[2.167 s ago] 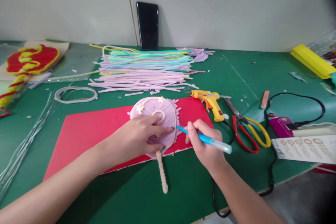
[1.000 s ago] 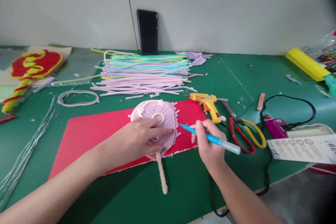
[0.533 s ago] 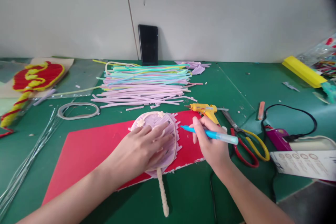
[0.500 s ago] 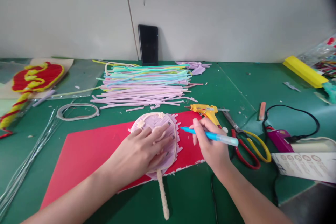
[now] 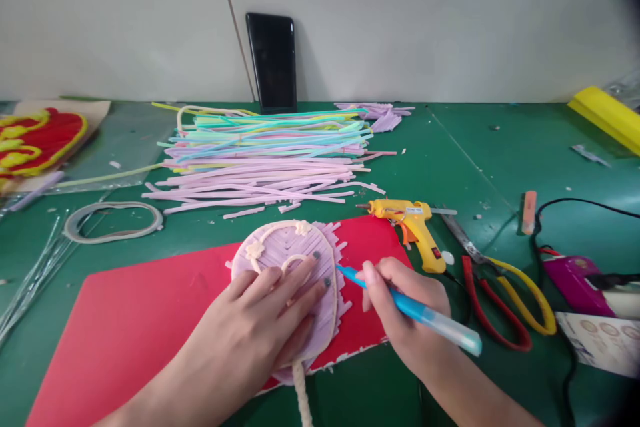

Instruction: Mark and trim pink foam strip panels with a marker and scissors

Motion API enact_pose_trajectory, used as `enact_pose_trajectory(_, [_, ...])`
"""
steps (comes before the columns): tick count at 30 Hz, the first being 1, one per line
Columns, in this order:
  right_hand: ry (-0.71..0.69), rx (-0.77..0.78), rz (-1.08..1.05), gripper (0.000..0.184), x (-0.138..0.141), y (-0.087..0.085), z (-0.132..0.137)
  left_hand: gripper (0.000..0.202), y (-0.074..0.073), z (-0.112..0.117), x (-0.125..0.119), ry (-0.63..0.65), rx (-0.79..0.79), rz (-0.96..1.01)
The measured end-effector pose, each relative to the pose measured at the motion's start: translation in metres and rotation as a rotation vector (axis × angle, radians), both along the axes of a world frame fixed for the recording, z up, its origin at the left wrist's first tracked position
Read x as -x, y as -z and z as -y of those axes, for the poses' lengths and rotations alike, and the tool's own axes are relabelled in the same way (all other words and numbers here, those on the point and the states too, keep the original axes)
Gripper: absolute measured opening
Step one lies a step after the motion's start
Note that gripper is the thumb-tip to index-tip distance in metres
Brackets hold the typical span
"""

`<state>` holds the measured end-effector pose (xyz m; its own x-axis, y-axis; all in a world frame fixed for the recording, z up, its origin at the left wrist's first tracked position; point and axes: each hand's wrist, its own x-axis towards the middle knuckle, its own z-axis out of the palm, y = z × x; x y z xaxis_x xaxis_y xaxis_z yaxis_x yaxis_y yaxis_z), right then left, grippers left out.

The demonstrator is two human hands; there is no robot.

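My left hand (image 5: pixel 273 307) lies flat with its fingers stretched over a round lilac fan (image 5: pixel 310 247) made of pipe cleaners, with a cream outline and small cream flowers. A twisted cream handle (image 5: pixel 301 393) sticks out below it. Under the fan, fringed lilac strips (image 5: pixel 345 307) jut out along its right edge, on a red sheet (image 5: pixel 150 307). My right hand (image 5: pixel 407 307) grips a blue pen (image 5: pixel 425 317) between thumb and fingers. The pen's tip is at the fan's right rim; whether it touches cannot be made out.
Behind the fan lies a pile of pastel pipe cleaners (image 5: pixel 270 160), with a phone (image 5: pixel 273 63) leaning on the wall. A yellow glue gun (image 5: pixel 417 223) and scissors (image 5: pixel 500 293) are to the right. At left are a white ring (image 5: pixel 114 221), wires (image 5: pixel 37 280) and a red-and-yellow piece (image 5: pixel 47 140).
The pen in my right hand has come closer to the fan's right rim. My left hand stays on the fan. The camera's view has shifted slightly closer.
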<state>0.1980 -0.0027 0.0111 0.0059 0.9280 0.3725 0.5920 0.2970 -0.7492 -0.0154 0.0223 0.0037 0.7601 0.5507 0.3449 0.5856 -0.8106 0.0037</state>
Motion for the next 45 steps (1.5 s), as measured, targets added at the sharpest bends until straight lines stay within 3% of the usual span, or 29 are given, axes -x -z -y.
enact_pose_trajectory(5, [-0.021,-0.005,0.067,0.032,0.0044,0.0013,0.0006,0.031,0.0065,0.0013,0.0011,0.031,0.069,0.107])
enact_pose_trajectory(14, [-0.023,-0.021,0.088,0.031,0.0048,-0.0012,0.0005,0.032,0.009,0.0017,0.0006,0.029,0.154,0.133])
enact_pose_trajectory(45, [-0.038,0.001,0.073,0.032,0.004,-0.0041,0.0023,0.031,0.0072,-0.0005,-0.0019,0.037,0.163,0.143])
